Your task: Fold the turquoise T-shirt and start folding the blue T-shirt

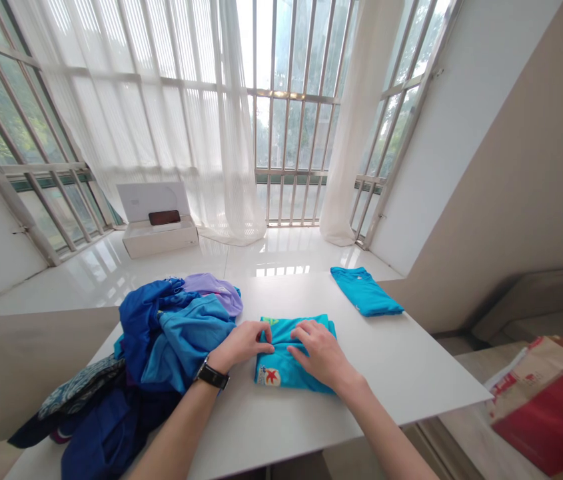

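Folded turquoise garment (306, 375) flat on the table (301, 427), directly under both my grips.
Left grip (244, 341) at its left side, thumb and finger curled near the cloth; I can't tell if fabric is pinched. Right grip (328, 357) loosely open over the right half. Near-left corner: red star on pale round print (271, 377), tiny lettering unreadable; green print (272, 321) far-left. Clothes pile (181, 340) left; second folded blue garment (367, 293) farther, right.

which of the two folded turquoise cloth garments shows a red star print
The nearer turquoise garment, beneath the left hand and right hand, bears the red star; the other garment, farther right, shows none.
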Demonstrator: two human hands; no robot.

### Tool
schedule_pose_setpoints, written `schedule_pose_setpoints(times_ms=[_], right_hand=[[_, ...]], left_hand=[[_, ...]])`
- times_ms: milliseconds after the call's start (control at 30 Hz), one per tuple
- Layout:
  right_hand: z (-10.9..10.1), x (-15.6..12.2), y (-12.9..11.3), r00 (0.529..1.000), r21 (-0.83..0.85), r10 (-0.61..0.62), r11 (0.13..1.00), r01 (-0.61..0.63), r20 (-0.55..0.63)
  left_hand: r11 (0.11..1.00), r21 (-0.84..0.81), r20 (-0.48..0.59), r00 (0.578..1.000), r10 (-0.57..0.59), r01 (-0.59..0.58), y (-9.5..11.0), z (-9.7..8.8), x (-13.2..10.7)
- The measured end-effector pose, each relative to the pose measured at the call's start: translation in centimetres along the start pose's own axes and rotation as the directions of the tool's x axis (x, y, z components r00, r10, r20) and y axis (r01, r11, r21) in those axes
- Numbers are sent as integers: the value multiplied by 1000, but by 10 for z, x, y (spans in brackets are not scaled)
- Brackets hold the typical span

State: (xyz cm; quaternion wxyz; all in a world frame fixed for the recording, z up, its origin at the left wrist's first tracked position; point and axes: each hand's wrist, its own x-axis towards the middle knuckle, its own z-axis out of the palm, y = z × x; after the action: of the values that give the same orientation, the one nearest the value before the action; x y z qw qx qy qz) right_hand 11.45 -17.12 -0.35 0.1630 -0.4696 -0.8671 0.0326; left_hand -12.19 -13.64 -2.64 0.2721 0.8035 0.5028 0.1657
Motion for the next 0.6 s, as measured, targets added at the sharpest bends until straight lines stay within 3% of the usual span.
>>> schedule_pose_setpoints(times_ms=[67, 133, 267, 400, 500, 600], right_hand=[[3, 6, 0, 999, -28, 46, 999, -46, -15], [11, 5, 4, 986, -63, 153, 987, -150, 58], [29, -11, 14, 912, -113, 362, 932, -345, 192], [37, -20, 15, 898, -129, 401, 915, -383, 182], [40, -21, 16, 903, -122, 393, 919, -376, 173], [45, -21, 18, 915, -128, 376, 924, -359, 146]], left_hand=[[1000, 3, 0, 1000, -5, 5, 0, 0, 0], [1000, 9, -9, 1000, -17, 17, 2, -1, -1], [998, 55, -33, 999, -40, 41, 10, -5, -6], [985, 164, -77, 996, -38, 50, 21, -11, -9], [974, 224, -188, 979, 73, -29, 31, -5, -6], [944, 268, -241, 935, 259, -192, 39, 16, -1]])
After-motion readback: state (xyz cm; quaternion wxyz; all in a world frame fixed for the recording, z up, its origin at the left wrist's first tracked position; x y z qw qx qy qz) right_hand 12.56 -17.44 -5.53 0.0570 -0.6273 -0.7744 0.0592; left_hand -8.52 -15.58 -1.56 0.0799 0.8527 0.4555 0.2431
